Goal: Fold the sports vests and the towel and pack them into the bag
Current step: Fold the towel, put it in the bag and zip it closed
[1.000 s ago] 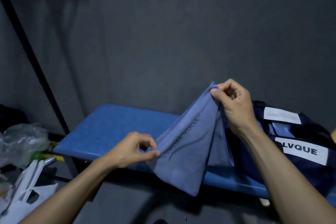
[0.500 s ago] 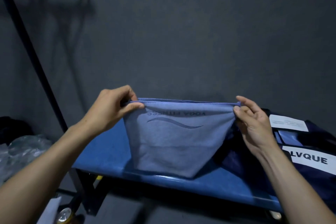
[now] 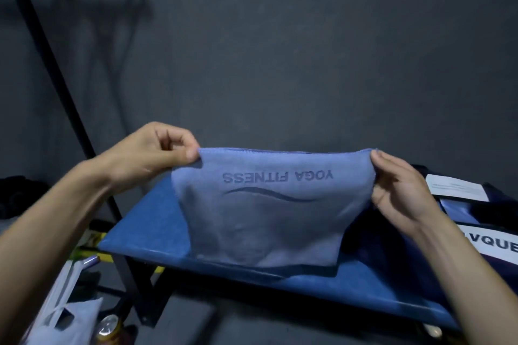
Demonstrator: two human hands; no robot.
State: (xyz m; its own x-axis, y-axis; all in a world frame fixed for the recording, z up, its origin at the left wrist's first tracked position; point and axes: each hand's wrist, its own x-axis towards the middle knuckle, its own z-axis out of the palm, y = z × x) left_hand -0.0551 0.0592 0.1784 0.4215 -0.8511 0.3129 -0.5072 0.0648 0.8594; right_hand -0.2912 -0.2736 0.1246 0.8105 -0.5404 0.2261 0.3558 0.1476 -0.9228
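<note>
A light blue towel point(image 3: 269, 218), printed upside down with "YOGA FITNESS" and a wavy line, hangs folded over the blue bench point(image 3: 145, 230). My left hand point(image 3: 157, 154) pinches its top left corner between thumb and fingers. My right hand point(image 3: 398, 190) pinches the top right corner. The top edge is stretched level between both hands, and the lower edge touches the bench. A dark navy bag point(image 3: 490, 221) with white labels sits on the bench at the right, partly behind my right arm. No sports vests can be made out.
A dark wall rises behind the bench, and a black slanted pole point(image 3: 56, 70) stands at the left. Below left lie white plastic bags point(image 3: 64, 314) and a drink can point(image 3: 108, 329). The bench's black metal frame point(image 3: 140, 288) shows underneath.
From a slanted hold, my left hand rose until the towel's top edge was level. Since half a second ago the view has come closer; both hands keep their corners.
</note>
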